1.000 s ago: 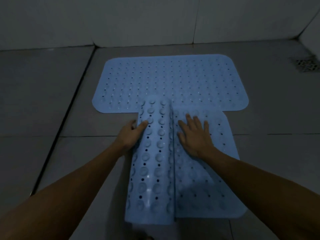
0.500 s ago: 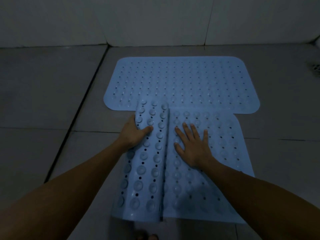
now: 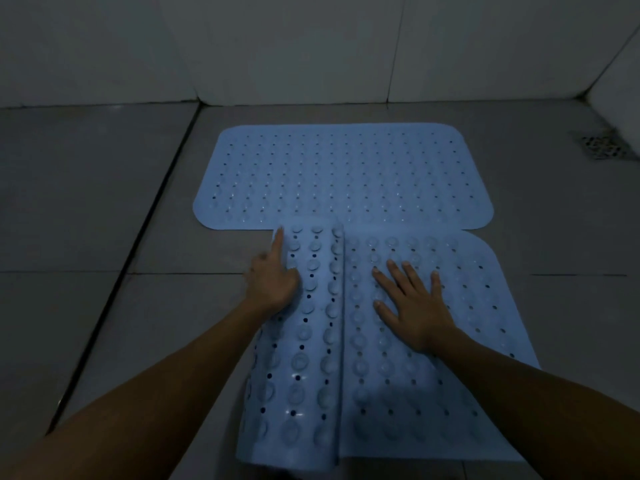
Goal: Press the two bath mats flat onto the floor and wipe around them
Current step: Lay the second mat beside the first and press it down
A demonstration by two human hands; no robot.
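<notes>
Dim room, grey tiled floor (image 3: 104,306) with dark grout lines, pale tiled wall (image 3: 311,46) at the far edge. Two light blue perforated rubber bath mats on the floor, mid-floor toward the far wall.

Far mat (image 3: 343,174): rounded rectangle, lies flat, long side parallel to the far wall, rows of small holes and bumps. Its near edge meets or slightly overlaps the far end of the near mat; exact overlap hard to tell.

Near mat (image 3: 433,393): runs lengthwise from the far mat back toward the person. Right part lies flat. Left strip (image 3: 311,341) is folded over onto the mat, underside up, round suction cups showing, fold crease running along the mat's length down the middle.

Left hand (image 3: 275,282): at the outer left edge of the folded strip, near its far end. Index finger straight, pointing toward the far mat along the strip's edge; other fingers blurred, and whether they curl round the edge cannot be told. Palm touches the strip edge and floor beside it.

Right hand (image 3: 414,304): flat, palm down, fingers spread and straight, pressing on the flat part of the near mat just right of the crease. Holds nothing.

Both bare forearms reach in from the near edge. Metal floor drain grate (image 3: 602,147) in the far right corner of the floor, well apart from the mats.
</notes>
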